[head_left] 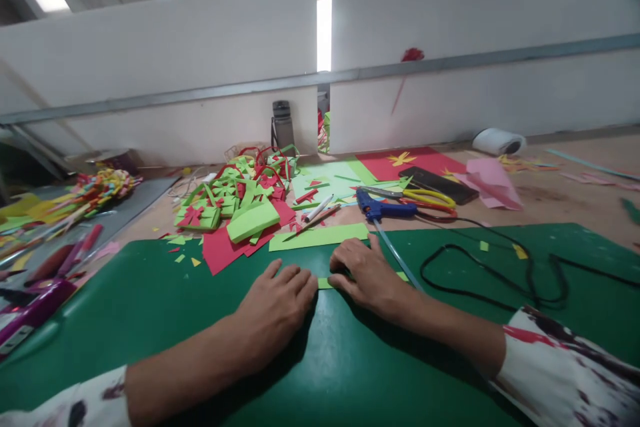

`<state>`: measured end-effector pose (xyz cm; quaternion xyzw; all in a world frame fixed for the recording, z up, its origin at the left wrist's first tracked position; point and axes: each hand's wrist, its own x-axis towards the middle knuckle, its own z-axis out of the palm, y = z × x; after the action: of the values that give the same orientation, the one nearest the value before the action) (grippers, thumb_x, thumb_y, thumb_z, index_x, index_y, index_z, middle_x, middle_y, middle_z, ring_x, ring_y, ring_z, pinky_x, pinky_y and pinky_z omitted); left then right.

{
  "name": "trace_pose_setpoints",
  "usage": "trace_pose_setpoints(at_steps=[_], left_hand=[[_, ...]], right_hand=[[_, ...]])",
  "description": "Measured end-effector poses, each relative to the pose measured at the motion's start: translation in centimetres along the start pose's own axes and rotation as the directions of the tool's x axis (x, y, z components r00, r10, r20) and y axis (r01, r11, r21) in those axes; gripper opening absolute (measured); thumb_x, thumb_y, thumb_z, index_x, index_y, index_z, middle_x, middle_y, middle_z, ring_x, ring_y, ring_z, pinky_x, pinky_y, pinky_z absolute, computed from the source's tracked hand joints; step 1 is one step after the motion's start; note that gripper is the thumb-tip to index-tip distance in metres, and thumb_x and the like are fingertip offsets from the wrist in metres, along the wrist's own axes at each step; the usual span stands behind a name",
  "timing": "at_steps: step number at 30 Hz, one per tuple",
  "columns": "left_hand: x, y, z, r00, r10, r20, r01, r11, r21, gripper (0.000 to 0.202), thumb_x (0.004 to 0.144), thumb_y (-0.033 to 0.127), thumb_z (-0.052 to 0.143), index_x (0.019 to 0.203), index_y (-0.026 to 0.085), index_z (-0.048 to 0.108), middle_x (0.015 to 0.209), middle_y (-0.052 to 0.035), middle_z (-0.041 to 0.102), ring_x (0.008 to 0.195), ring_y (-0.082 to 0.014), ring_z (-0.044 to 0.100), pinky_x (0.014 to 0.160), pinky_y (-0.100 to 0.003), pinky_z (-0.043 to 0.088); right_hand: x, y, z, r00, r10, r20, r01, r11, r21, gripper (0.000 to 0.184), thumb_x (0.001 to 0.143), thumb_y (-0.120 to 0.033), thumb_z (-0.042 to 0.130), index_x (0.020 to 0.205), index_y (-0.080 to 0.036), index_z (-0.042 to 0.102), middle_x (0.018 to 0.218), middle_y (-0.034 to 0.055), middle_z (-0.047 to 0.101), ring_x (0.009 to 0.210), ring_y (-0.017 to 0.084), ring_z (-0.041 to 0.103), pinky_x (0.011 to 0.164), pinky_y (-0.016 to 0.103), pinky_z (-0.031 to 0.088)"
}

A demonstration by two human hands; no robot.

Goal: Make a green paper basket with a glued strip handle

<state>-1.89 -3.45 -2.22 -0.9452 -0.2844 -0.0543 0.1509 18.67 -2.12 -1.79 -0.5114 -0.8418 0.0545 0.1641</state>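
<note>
A narrow light green paper strip (325, 283) lies across the green board (200, 333), running under both hands. My left hand (280, 303) holds it at the left, palm down, fingers bent and close together; its thumb is hidden. On the right, my right hand (367, 273) is closed on the same strip, thumb along it and fingers curled. A bit of the strip shows between the hands, and its right end (403, 276) pokes out past my right hand. Just beyond lies a wider light green paper piece (320, 237).
A blue glue gun (385, 207) with a black cord (475, 287) rests at right, near yellow-handled scissors (427, 197) and a dark phone (440, 185). Green and red paper pieces (240, 193) pile up at back left. A bottle (283, 127) stands by the white partition (200, 53).
</note>
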Motion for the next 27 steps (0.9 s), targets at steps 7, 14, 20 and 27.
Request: trace_pose_setpoints(at_steps=[7,14,20,27], left_hand=[[2.2,0.4,0.5,0.997,0.043,0.06,-0.048,0.995,0.085,0.016,0.086,0.011,0.045,0.091,0.011,0.06,0.092,-0.012,0.064,0.081,-0.024,0.056,0.074,-0.04,0.043],[2.5,-0.3,0.7,0.998,-0.048,0.031,0.048,0.999,-0.008,0.008,0.085,0.014,0.051,0.081,0.013,0.057,0.079,-0.0059,0.061,0.076,-0.0225,0.053,0.071,-0.039,0.044],[3.5,0.5,-0.9,0.978,-0.208,0.018,0.209,0.977,-0.041,0.013,0.083,0.009,0.05,0.094,0.012,0.057,0.1,-0.0107,0.061,0.097,-0.0265,0.051,0.067,-0.032,0.047],[4.1,0.8,-0.9,0.959,-0.284,0.012,0.276,0.923,-0.269,0.022,0.079,0.001,0.042,0.078,0.016,0.058,0.075,-0.0039,0.063,0.068,-0.0166,0.058,0.059,-0.025,0.045]], right_hand=[[-1.4,1.3,-0.9,0.952,-0.285,0.112,0.304,0.922,-0.24,0.014,0.084,-0.018,0.055,0.071,-0.017,0.062,0.075,0.0028,0.064,0.073,0.018,0.056,0.095,0.047,0.023],[-2.1,1.0,-0.4,0.916,-0.392,0.083,0.377,0.772,-0.511,0.014,0.077,-0.007,0.049,0.076,-0.016,0.059,0.071,0.0049,0.062,0.065,0.02,0.054,0.091,0.045,0.028],[-1.4,0.7,-0.1,0.897,-0.412,-0.161,0.28,0.81,-0.515,0.024,0.077,-0.001,0.041,0.067,-0.017,0.056,0.058,0.0026,0.059,0.054,0.018,0.05,0.093,0.045,0.026],[-1.5,-0.5,-0.5,0.878,-0.42,-0.227,0.287,0.845,-0.452,0.027,0.081,-0.002,0.037,0.071,-0.016,0.056,0.058,0.0016,0.058,0.054,0.016,0.049,0.094,0.044,0.026]])
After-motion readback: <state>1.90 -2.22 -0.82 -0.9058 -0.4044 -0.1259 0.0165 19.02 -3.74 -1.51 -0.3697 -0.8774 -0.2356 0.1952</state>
